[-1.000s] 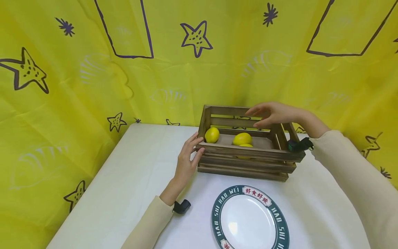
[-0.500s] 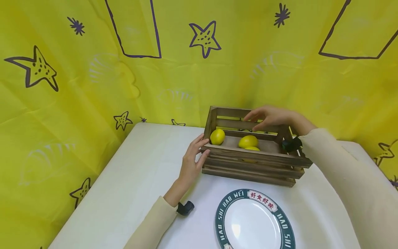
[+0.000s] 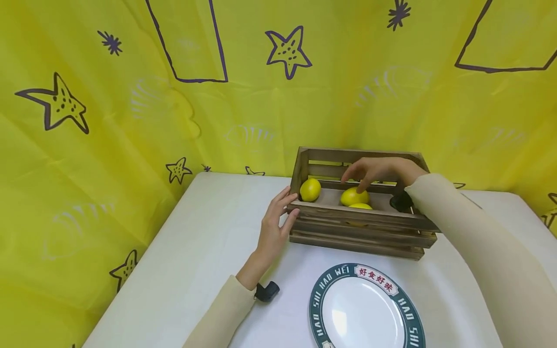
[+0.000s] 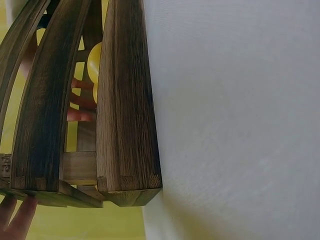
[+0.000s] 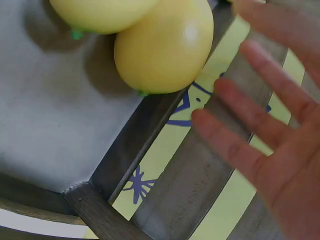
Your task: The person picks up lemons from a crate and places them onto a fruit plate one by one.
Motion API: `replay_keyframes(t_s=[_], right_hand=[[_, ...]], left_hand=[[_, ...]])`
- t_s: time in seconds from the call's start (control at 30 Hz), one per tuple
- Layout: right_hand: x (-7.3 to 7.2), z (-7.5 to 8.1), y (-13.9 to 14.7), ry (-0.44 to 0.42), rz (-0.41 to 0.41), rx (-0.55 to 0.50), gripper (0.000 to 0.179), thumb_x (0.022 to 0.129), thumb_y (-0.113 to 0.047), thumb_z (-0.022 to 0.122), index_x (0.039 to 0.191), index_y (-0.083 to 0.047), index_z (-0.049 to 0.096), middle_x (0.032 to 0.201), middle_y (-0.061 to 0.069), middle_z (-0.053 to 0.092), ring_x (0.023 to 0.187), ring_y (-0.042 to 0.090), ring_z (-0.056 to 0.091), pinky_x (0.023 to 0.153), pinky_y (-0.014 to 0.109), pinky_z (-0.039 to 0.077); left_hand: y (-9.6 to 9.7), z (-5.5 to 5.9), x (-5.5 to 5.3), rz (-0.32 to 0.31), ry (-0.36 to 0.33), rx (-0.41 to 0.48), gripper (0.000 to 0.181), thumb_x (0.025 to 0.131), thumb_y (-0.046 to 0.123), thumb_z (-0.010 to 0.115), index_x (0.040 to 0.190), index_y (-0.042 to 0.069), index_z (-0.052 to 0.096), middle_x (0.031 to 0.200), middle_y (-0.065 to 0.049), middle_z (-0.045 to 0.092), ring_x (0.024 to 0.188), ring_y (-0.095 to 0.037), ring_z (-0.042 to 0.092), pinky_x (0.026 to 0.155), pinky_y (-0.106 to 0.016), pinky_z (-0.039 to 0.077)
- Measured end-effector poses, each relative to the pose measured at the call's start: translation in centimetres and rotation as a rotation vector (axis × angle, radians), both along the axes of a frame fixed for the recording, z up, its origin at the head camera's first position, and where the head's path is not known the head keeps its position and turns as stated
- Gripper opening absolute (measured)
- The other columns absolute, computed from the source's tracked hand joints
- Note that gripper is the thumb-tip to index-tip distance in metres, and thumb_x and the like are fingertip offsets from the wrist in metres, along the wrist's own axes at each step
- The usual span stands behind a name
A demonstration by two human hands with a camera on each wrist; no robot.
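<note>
In the head view, a brown slatted wooden crate (image 3: 361, 237) holds several yellow lemons. One lemon (image 3: 310, 190) lies at its left end; another lemon (image 3: 353, 196) is near the middle, with a further lemon (image 3: 360, 206) partly behind the front slat. My left hand (image 3: 273, 227) rests against the crate's left front corner, thumb at the front, fingers fairly straight. Inside the crate, my right hand (image 3: 377, 170) hovers over the middle lemons, fingers spread and loosely bent. The right wrist view shows a gap between these fingers (image 5: 232, 145) and a green-tipped lemon (image 5: 165, 50).
A white plate (image 3: 363, 314) with a green lettered rim lies in front of the crate on the white table (image 3: 209, 241). A yellow patterned curtain (image 3: 243, 106) hangs behind and at the left.
My right hand has come down into the crate, toward the middle lemons. The left hand keeps its place at the corner. The head view has shifted slightly.
</note>
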State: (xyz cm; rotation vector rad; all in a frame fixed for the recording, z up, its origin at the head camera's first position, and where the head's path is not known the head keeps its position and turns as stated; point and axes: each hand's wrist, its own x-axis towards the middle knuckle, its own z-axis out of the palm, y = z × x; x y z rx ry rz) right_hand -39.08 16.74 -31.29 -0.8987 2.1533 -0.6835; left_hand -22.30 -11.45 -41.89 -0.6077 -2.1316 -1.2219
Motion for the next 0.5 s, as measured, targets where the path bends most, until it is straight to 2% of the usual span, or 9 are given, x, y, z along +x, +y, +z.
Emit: replay_keyframes(t_s=[0.07, 0.13, 0.3, 0.37, 0.5], right_hand=[[-0.2, -0.2, -0.1, 0.026, 0.044, 0.014, 0.05, 0.088, 0.0, 0.066, 0.134, 0.008, 0.05, 0.142, 0.027, 0.046, 0.137, 0.049, 0.031, 0.113, 0.06, 0.029], [-0.4, -0.4, -0.2, 0.045, 0.067, 0.031, 0.051, 0.086, 0.001, 0.067, 0.133, 0.009, 0.05, 0.14, 0.028, 0.048, 0.134, 0.049, 0.036, 0.11, 0.059, 0.033], [-0.4, -1.2, -0.6, 0.078, 0.106, 0.127, 0.052, 0.082, 0.0, 0.069, 0.131, 0.005, 0.054, 0.136, 0.025, 0.049, 0.12, 0.039, 0.046, 0.101, 0.05, 0.043], [-0.4, -1.5, -0.6, 0.089, 0.113, 0.177, 0.053, 0.081, -0.002, 0.069, 0.132, 0.002, 0.055, 0.137, 0.024, 0.048, 0.121, 0.038, 0.044, 0.102, 0.051, 0.041], [-0.3, -1.9, -0.5, 0.094, 0.121, 0.217, 0.056, 0.082, -0.002, 0.07, 0.135, 0.002, 0.052, 0.141, 0.029, 0.043, 0.128, 0.045, 0.039, 0.107, 0.059, 0.035]], left_hand=[[0.0, 0.0, 0.1, 0.009, -0.002, 0.0, 0.036, 0.097, 0.008, 0.06, 0.132, 0.008, 0.053, 0.148, -0.012, 0.044, 0.134, -0.027, 0.046, 0.095, -0.034, 0.053], [0.0, 0.1, 0.2, 0.014, -0.003, 0.002, 0.036, 0.096, 0.007, 0.06, 0.132, 0.008, 0.053, 0.148, -0.012, 0.044, 0.134, -0.028, 0.046, 0.095, -0.035, 0.054], [-0.1, 0.1, 0.3, 0.015, -0.004, 0.006, 0.036, 0.096, 0.007, 0.061, 0.131, 0.008, 0.053, 0.148, -0.012, 0.044, 0.134, -0.028, 0.046, 0.095, -0.035, 0.053], [-0.1, 0.0, 0.2, 0.012, 0.002, 0.002, 0.036, 0.096, 0.007, 0.061, 0.131, 0.008, 0.053, 0.147, -0.013, 0.044, 0.133, -0.028, 0.046, 0.095, -0.035, 0.053], [0.1, -0.1, 0.0, 0.01, 0.013, -0.005, 0.037, 0.096, 0.007, 0.061, 0.132, 0.008, 0.053, 0.148, -0.013, 0.044, 0.133, -0.028, 0.046, 0.095, -0.034, 0.054]])
